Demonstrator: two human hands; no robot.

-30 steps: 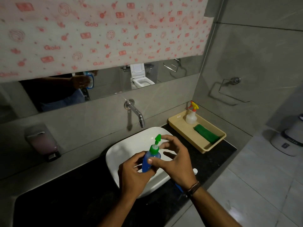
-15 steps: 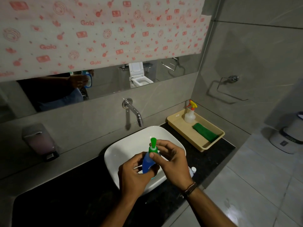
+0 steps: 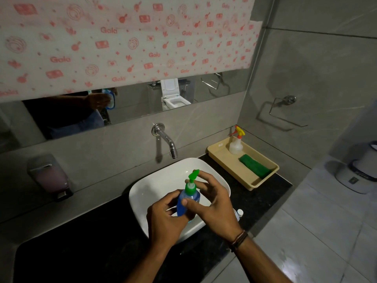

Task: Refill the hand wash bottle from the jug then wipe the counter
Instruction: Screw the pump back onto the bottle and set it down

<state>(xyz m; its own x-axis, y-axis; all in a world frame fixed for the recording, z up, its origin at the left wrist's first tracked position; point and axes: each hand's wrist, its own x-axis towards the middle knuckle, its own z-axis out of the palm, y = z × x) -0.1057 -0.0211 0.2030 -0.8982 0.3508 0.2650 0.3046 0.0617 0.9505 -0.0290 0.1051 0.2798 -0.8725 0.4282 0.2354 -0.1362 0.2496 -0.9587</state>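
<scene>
The hand wash bottle (image 3: 187,201) sits low centre of the frame over the white basin (image 3: 155,186), left hand (image 3: 165,219) clamped round its body, right hand (image 3: 214,205) closed about the green pump (image 3: 191,181). Whether it is refilled I cannot tell; wiping seems still to come. The dark tabletop (image 3: 85,242) carries a tray (image 3: 228,160) with a green cloth (image 3: 254,166) at right, against grey tiled walls.

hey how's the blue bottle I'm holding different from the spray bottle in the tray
The blue bottle has a green pump top; the spray bottle is pale and see-through with a yellow and red trigger. The blue bottle is held over the sink by the left hand and right hand; the spray bottle stands untouched in the tray beside a green cloth. Both are roughly upright.
</scene>
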